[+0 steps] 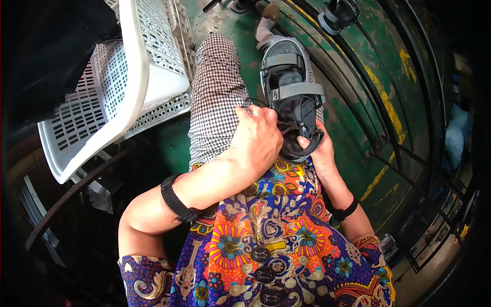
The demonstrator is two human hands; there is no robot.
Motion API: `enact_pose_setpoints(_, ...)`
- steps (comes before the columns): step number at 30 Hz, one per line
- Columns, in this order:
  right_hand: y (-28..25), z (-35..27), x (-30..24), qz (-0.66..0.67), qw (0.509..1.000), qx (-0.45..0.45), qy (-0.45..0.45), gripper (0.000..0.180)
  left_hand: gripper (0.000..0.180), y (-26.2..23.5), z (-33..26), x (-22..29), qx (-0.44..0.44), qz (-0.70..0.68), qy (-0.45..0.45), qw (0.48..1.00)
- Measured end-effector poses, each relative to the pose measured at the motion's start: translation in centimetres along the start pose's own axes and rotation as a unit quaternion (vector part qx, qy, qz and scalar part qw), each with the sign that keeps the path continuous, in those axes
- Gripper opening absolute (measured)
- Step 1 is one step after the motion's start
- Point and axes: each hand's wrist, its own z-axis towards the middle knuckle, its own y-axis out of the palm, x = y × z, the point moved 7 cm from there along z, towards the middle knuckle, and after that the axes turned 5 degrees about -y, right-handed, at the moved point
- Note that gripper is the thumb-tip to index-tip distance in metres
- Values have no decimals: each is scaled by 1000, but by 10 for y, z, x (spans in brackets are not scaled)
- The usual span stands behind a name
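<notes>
A black sandal point(290, 82) with two grey straps lies along my right thigh, its toe pointing away from me and its heel end close to my body. My right hand point(321, 151) grips the heel end, with the thumb inside the rear opening and the fingers around the outside. My left hand point(257, 134) is closed beside the heel part, knuckles up. A small dark item shows at its fingertips against the sandal; I cannot make out what it is. The palm and most fingers of that hand are hidden.
To my left stands a white perforated plastic basket point(143, 56) with black material in it. Curved dark metal rails point(358, 66) run along my right over the green floor point(342, 110). Another sandal point(338, 16) rests at the rails' far end. A blue plastic bag point(456, 135) lies far right.
</notes>
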Motion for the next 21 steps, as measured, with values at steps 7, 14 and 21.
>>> enact_pose_setpoints(7,-4,0,5,-32,999,0,1,64,13,6,8,7,-47,17,24,998)
enact_pose_setpoints(14,-10,3,12,1,999,-6,36,68,12,6,1,-7,33,-134,124,983)
enact_pose_setpoints(21,-10,3,15,40,997,-23,58,65,14,6,-4,-16,112,-159,182,964)
